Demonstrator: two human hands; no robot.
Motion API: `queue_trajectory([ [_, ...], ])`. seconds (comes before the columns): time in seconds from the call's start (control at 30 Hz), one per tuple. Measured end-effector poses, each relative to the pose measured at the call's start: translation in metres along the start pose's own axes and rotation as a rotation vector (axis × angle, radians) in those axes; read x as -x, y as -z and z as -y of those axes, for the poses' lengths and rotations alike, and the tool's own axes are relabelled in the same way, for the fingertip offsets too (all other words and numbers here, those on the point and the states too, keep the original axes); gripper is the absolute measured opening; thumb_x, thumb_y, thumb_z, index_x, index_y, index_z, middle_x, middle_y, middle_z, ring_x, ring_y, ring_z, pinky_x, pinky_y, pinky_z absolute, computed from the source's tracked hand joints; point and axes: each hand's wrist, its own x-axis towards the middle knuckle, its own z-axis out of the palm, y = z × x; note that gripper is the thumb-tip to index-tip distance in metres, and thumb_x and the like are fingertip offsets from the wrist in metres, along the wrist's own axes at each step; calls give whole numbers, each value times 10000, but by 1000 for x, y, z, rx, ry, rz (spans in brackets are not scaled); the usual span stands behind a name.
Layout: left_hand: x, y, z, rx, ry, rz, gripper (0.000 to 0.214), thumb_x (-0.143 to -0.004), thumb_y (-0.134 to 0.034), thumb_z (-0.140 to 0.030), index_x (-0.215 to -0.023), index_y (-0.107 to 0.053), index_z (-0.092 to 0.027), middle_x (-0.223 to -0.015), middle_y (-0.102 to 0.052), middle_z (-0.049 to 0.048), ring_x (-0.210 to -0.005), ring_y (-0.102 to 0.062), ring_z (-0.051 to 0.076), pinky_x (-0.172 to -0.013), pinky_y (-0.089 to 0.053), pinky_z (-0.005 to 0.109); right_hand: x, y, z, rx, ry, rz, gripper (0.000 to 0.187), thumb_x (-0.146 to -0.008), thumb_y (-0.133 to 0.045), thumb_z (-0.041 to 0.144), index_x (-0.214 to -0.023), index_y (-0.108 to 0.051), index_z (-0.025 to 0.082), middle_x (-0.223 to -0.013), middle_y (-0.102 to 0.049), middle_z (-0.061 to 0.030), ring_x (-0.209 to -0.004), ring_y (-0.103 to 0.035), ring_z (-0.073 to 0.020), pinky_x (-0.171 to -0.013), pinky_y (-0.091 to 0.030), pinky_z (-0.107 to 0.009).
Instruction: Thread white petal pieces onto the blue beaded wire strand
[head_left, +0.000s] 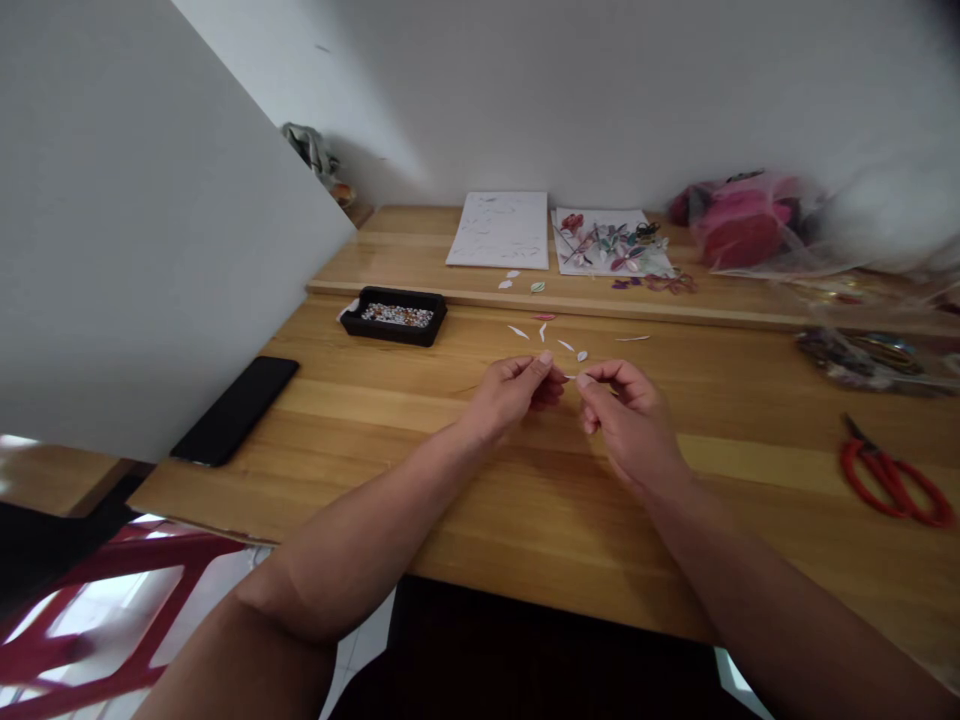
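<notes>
My left hand (521,390) and my right hand (624,405) meet over the middle of the wooden table, fingertips pinched close together. Between them a small thin white piece (570,377) shows, held at both ends; it looks like the petal-shaped pieces nearby, though its kind is hard to make out. A fine dark thread or wire (466,389) runs out to the left of my left hand. Just beyond my fingers lie several loose pieces: a white petal (518,332), a folded white one (543,331), a small pale leaf (582,356) and a pink one (544,317).
A black tray (397,335) of small beads stands left, near a black phone (238,410). Red-handled scissors (892,480) lie at right. On the raised shelf are a white sheet (499,230), wire-and-petal flower pieces (619,245) and bagged pink material (750,230). A grey panel (150,220) borders the left.
</notes>
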Motion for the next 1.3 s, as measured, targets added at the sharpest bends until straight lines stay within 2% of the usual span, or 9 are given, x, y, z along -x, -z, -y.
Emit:
queue_trajectory([
  [0.2, -1, 1, 1, -25, -6, -2, 486, -857, -677, -623, -796, -691, -142, -720, -673, 47, -665, -624, 130, -684, -494, 277, 0, 0, 2, -5, 8, 7, 168, -792, -753, 307, -799, -612, 215, -631, -571, 63, -410, -452, -52, -396, -362, -215],
  [0.43, -4, 5, 7, -19, -89, 45, 352, -764, -808, -459, -741, -657, -142, -711, -670, 23, -655, -584, 98, -687, -475, 259, -1, 0, 2, -7, -4, 1, 168, -788, -750, 300, -792, -605, 216, -611, -567, 68, -405, -452, -53, -395, -358, -215],
  [0.63, -5, 6, 8, -54, -88, 36, 346, -797, -771, -479, -772, -680, -146, -717, -672, 28, -666, -585, 106, -687, -472, 270, 0, 0, 3, 5, -14, 5, 174, -788, -754, 309, -790, -604, 219, -593, -553, 69, -413, -444, -58, -400, -359, -218],
  [0.77, -4, 6, 8, -57, -111, 49, 396, -762, -790, -517, -753, -661, -142, -716, -660, 23, -649, -563, 96, -667, -449, 265, 0, 0, 4, 1, -13, 8, 183, -783, -754, 309, -774, -595, 220, -579, -541, 71, -414, -441, -61, -397, -357, -218],
  [0.9, -2, 6, 6, -71, -134, 74, 363, -709, -837, -438, -752, -648, -132, -684, -626, -2, -608, -517, 76, -638, -411, 255, 0, 0, 5, 9, -6, 14, 168, -788, -743, 303, -773, -599, 218, -577, -539, 72, -413, -443, -62, -401, -361, -219],
  [1.1, -2, 6, 5, -58, -119, 80, 288, -751, -806, -379, -756, -657, -133, -698, -646, 7, -614, -534, 79, -653, -430, 255, 0, 1, 2, -1, 0, 3, 180, -781, -756, 310, -777, -602, 217, -586, -546, 69, -413, -439, -60, -403, -352, -220],
  [1.3, -3, 6, 6, -58, -85, 60, 416, -872, -687, -549, -814, -723, -139, -743, -692, 58, -679, -614, 124, -685, -476, 275, -1, 2, 3, -8, -5, -4, 175, -787, -758, 312, -790, -610, 221, -605, -560, 63, -417, -442, -61, -406, -351, -225],
])
